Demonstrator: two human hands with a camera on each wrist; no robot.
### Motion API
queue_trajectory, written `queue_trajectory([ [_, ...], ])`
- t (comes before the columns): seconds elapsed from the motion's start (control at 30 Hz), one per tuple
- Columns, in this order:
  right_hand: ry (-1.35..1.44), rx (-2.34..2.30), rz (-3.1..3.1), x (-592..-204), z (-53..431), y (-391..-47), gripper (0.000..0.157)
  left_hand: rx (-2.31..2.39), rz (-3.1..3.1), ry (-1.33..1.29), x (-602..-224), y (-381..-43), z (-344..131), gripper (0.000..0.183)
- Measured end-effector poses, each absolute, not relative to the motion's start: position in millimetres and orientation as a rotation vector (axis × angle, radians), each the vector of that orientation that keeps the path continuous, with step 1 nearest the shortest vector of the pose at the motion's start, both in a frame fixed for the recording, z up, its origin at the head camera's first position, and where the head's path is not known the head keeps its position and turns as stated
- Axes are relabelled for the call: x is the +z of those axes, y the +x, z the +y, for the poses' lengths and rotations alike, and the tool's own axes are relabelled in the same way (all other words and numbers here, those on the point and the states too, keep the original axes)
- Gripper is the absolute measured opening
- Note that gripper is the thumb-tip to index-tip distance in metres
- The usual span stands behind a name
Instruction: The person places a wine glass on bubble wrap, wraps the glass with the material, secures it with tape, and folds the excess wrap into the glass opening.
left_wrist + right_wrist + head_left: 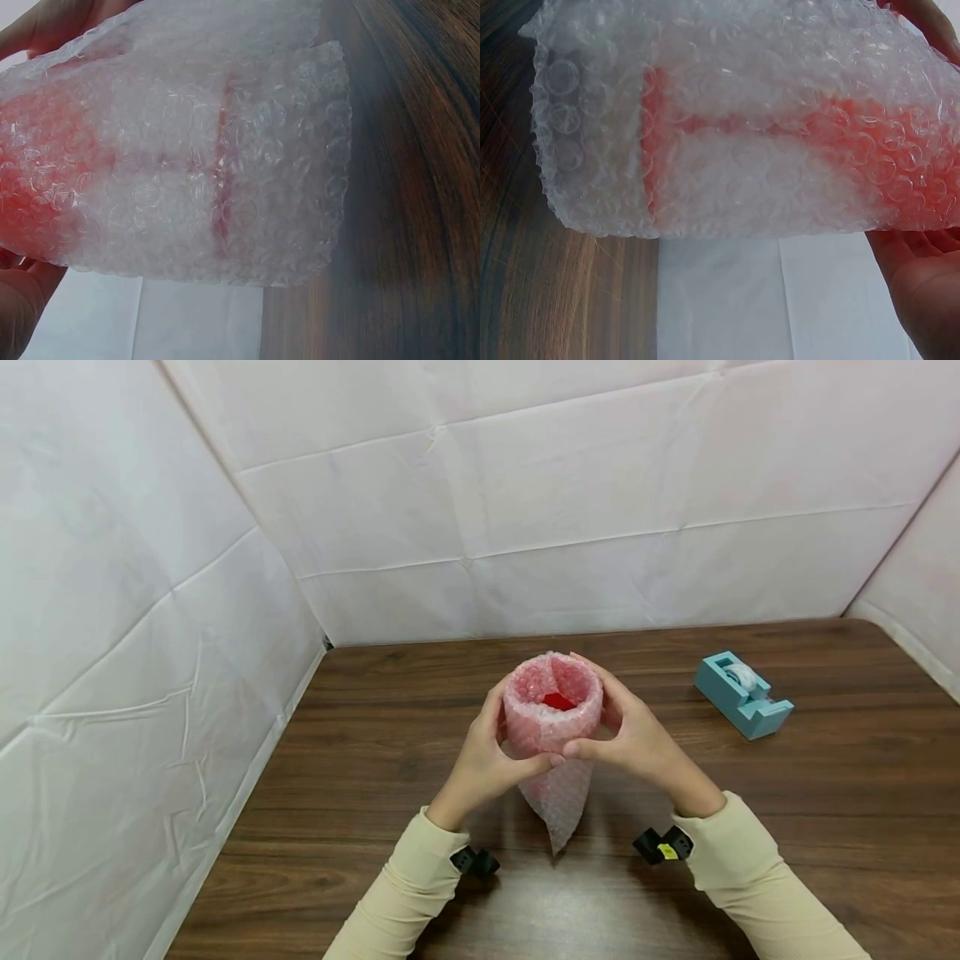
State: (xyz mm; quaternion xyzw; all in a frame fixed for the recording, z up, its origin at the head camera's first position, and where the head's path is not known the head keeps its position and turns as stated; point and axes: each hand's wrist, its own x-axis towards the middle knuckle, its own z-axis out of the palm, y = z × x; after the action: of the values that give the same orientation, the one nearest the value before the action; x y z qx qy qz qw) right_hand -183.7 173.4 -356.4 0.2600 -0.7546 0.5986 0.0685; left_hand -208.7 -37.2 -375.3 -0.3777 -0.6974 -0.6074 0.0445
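Observation:
A red stemmed goblet [907, 161] is rolled in clear bubble wrap [289, 161]. Through the wrap, both wrist views show its red bowl, thin stem and flat foot. The roll stands roughly upright, its open top facing the head camera with red inside. My left hand [487, 760] grips the upper part from the left, and my right hand [641, 739] grips it from the right. Both thumbs lie across the near side, their tips close together; the other fingers go round behind, partly hidden. Below the hands, the wrap narrows to a loose pointed corner.
A light blue tape dispenser [726, 695] with a roll of clear tape rests on the dark wooden table [360, 760], right of the hands. White sheeting [525, 493] walls the back and both sides. A small black device sits at each wrist.

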Motion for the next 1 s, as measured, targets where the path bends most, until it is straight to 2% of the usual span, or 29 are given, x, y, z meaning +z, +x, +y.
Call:
queue_trajectory([
  [0.73,0.875,1.763,-2.328,-348.6,183.9,-181.9,0.087,-1.925,-2.088,-1.22,-372.6,-211.4,-40.3,0.094],
  [1.0,0.866,1.818,-2.262,-349.8,183.2,-186.6,0.09,-1.895,-2.076,-1.206,-370.1,-217.5,-38.9,0.092],
])
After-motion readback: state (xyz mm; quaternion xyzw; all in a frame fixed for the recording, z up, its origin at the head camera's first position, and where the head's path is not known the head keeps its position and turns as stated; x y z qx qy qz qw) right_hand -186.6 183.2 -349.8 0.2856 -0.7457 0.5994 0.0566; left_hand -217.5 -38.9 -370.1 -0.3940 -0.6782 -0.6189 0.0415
